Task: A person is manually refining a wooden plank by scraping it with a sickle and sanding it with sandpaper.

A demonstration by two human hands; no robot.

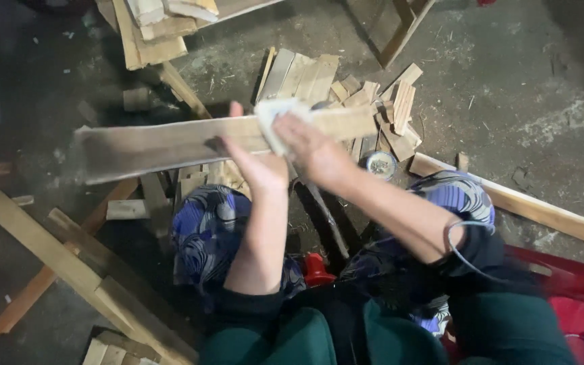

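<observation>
1. At 9 o'clock of the scene, long pale wooden beams [55, 253] lie crossed on the dark concrete floor [522, 74], running from the left edge down toward 7 o'clock.
2. At 11 o'clock a stack of short boards [153, 30] sits near the top edge, partly cut off by the frame.
3. The wooden plank [163, 145] is held off the floor, almost level, reaching from 9 o'clock to just past the centre; its left end is blurred.
4. The left hand [255, 162] grasps the plank from below near its middle, thumb up against the near face and fingers wrapped around the underside. It sits at about 6 o'clock of the plank.
5. The white cloth [277, 122] is pressed against the plank's face and top edge, just at 1 o'clock of the left hand.
6. The right hand [312, 145] lies flat over the cloth with fingers spread, holding it against the wood; it touches the left hand's side.
7. At 12 o'clock behind the plank, a heap of short wood offcuts [346, 91] spreads over the floor.
8. A small round tin [380, 164] stands on the floor at 3 o'clock of the right hand, close to the forearm.
9. A red object [315, 269] shows between the knees at 6 o'clock; what it is cannot be told.
10. At 4 o'clock a long light board [549, 215] lies diagonally on the floor beside a red surface [576, 297].
</observation>
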